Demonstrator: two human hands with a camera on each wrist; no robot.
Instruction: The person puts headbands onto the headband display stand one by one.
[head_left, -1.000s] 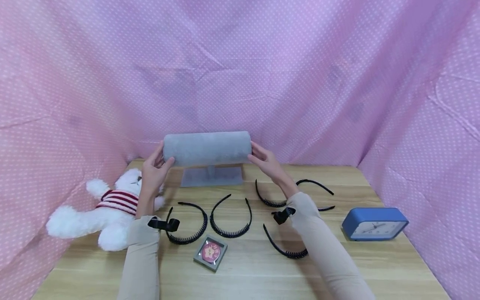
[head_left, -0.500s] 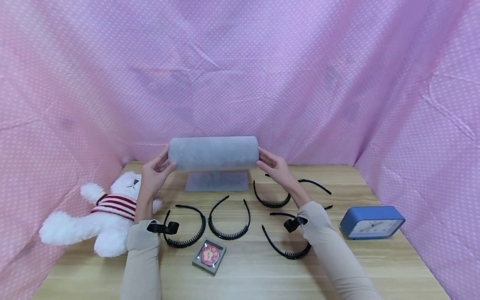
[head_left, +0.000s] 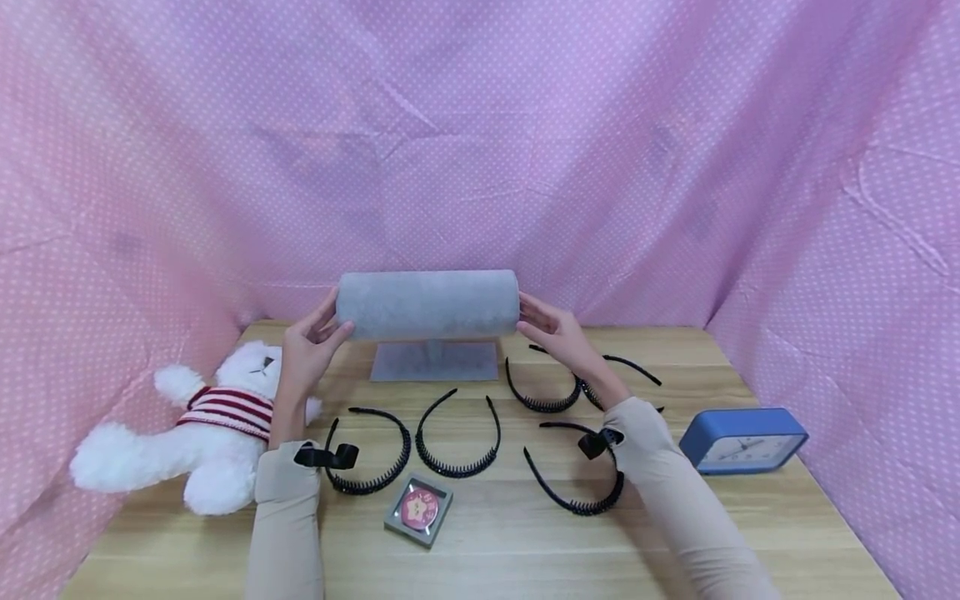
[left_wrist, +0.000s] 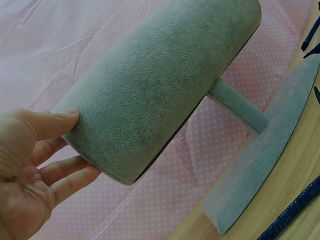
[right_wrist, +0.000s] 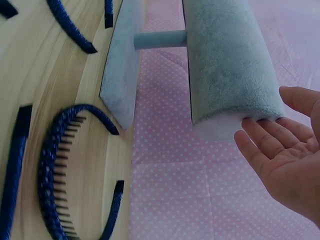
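A grey plush T-bar display stand stands at the back of the table, its thick roll level on a short post. My left hand holds the roll's left end; in the left wrist view the thumb presses the front surface and fingers bear on the end. At the right end, my right hand touches the end face with fairly straight fingers; its thumb is at the rim. Several black toothed headbands lie in front of the stand, one partly hidden behind the right wrist.
A white teddy bear in a striped top lies left, beside the left forearm. A small grey-framed box with a pink disc sits near the front. A blue clock stands right. Pink dotted cloth surrounds the wooden table.
Between one second and half a second ago, the stand shifted slightly right and nearer, with both hands moving along. Since then it has stayed nearly still; the right hand has drawn slightly outward.
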